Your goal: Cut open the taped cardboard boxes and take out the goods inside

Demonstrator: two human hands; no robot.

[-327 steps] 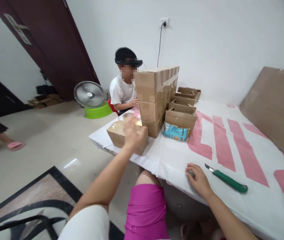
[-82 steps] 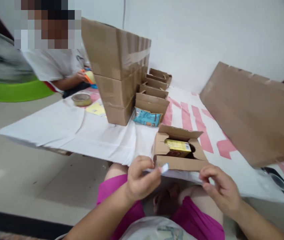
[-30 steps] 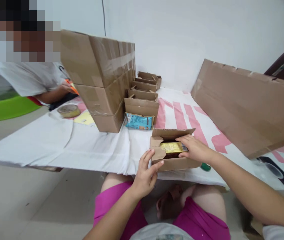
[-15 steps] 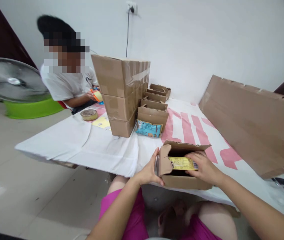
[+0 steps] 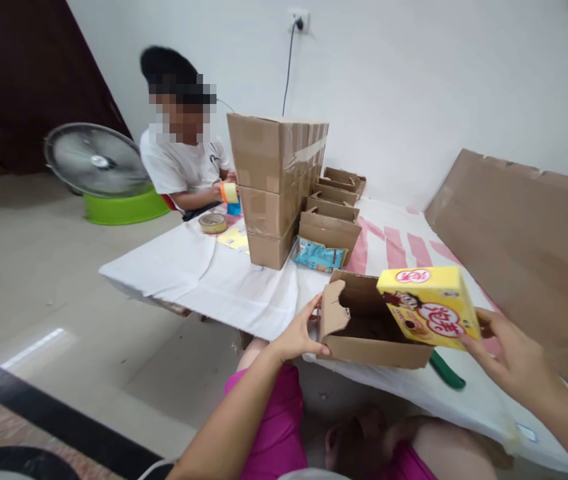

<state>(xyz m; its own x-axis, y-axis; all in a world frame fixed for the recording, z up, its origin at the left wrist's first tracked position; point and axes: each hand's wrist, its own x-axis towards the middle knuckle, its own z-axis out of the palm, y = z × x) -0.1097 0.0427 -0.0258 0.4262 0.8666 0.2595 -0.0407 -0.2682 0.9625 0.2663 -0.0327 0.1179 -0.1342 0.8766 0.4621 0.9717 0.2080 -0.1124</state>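
Observation:
My left hand point(image 5: 300, 337) grips the left end of an open cardboard box point(image 5: 379, 352) at the table's near edge, thumb in front and fingers behind. Above the box's right side, my right hand point(image 5: 507, 347) holds a yellow snack box point(image 5: 427, 307) by its right end. The snack box is tilted, with red and white lettering and a cartoon figure on its front. Inside the cardboard box, the part I can see is bare brown card. A green handle point(image 5: 447, 371) pokes out beside its right corner.
Taped cartons point(image 5: 267, 207) stand stacked mid-table, beside a row of open boxes point(image 5: 331, 223) and a blue snack packet point(image 5: 319, 255). A tape roll point(image 5: 213, 223) lies at left near a seated person point(image 5: 179, 163) holding a tape dispenser. A large cardboard sheet point(image 5: 519, 260) leans at right.
My right hand has lifted the yellow snack box up out of the cardboard box and to the right. My left hand keeps its grip. The view has swung left, and the green handle now shows.

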